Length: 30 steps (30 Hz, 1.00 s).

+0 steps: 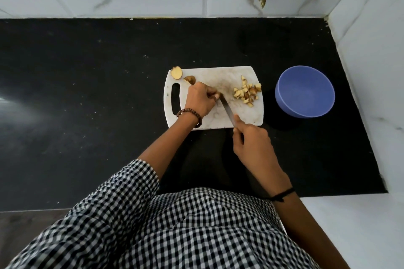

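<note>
Checked shirt (pixel 175 225) fills the bottom of my view, its sleeve rolled above my left elbow.

The fingers of my left hand (pixel 200 99) are curled and bunched together, pinching a ginger piece (pixel 217 95) down onto the cutting board (pixel 218 75). Only the brown tip of it shows past my fingertips. My right hand (pixel 251 140) is wrapped round the handle of the knife (pixel 227 109), which my palm hides. The forefinger lies stretched along the back of the blade. The blade slants up and to the left across the board, and its tip meets the ginger piece right at my left fingertips.

To the right of the blade lies a loose heap of diced bits (pixel 247 93), pale yellow inside with brown skin on some faces. It sits near the board's right edge. Two bigger chunks wait at the far left corner: one (pixel 189 79) just behind my knuckles, the other (pixel 176 72) half over the rim, cut face up.

A bead bracelet (pixel 190 113) circles my left wrist and a black thread (pixel 283 195) my right. The white, scuffed board rests on the black counter (pixel 87 94), and a blue bowl (pixel 284 102) stands just beside it on the right.
</note>
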Each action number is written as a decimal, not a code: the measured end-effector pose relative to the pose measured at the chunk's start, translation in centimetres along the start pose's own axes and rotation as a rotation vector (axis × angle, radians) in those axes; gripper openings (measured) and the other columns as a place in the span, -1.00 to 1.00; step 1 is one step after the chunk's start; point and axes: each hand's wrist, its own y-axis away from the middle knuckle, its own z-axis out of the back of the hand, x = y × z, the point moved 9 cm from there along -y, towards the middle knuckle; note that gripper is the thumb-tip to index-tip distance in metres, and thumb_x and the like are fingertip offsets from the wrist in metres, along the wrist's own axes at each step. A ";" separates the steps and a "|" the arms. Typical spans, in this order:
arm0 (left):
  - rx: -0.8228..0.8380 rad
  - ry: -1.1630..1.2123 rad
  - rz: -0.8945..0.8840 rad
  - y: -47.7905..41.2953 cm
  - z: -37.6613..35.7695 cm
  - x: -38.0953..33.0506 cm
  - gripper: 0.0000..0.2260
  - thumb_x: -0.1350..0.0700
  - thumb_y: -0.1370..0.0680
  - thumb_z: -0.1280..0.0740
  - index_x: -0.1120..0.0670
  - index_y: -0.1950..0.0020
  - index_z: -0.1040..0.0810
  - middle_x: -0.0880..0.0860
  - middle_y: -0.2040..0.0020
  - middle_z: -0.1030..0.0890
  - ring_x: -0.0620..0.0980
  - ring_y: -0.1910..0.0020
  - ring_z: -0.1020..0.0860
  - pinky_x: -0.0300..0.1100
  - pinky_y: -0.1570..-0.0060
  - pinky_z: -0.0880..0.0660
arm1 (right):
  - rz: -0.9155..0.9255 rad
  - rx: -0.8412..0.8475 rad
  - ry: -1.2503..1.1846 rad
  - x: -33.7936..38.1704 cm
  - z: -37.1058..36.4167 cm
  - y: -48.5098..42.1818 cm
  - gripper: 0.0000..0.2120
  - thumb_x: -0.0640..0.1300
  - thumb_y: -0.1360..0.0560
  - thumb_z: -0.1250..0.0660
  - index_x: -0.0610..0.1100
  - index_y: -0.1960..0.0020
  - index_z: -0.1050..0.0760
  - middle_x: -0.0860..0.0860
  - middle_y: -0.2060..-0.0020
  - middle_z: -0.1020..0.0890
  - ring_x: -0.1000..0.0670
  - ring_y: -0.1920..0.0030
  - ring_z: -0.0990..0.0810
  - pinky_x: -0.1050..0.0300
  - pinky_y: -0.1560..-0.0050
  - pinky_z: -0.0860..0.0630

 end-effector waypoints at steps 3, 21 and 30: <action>0.026 0.009 -0.005 0.1 0.0 0.0 -0.83 0.19 -0.53 -0.38 0.21 -0.08 -0.66 0.11 0.02 -0.69 -0.03 -0.01 -0.61 -0.32 -0.03 -0.48 | 0.004 -0.079 -0.120 0.4 1.0 0.0 -0.55 -0.15 -0.64 -0.21 -0.11 -0.53 -0.33 -0.03 0.23 -0.57 0.02 0.23 -0.56 -0.04 0.17 -0.60; 0.024 0.157 0.092 -0.4 -0.2 1.8 -0.83 0.26 -0.47 -0.44 0.19 -0.06 -0.62 0.05 0.07 -0.66 -0.19 0.18 -0.58 -0.56 0.18 -0.47 | 0.089 -0.123 -0.244 0.9 -1.2 -4.0 -0.55 -0.15 -0.66 -0.21 -0.09 -0.53 -0.31 -0.02 0.11 -0.61 0.14 0.21 -0.50 0.33 0.18 -0.39; 0.012 0.147 0.096 -0.6 -0.2 1.7 -0.86 0.27 -0.47 -0.43 0.21 -0.03 -0.64 0.07 0.10 -0.66 -0.15 0.18 -0.59 -0.57 0.20 -0.45 | 0.107 -0.133 -0.252 0.6 -1.9 -4.3 -0.54 -0.15 -0.66 -0.19 -0.07 -0.55 -0.28 0.02 0.17 -0.55 0.20 0.25 -0.46 0.47 0.24 -0.35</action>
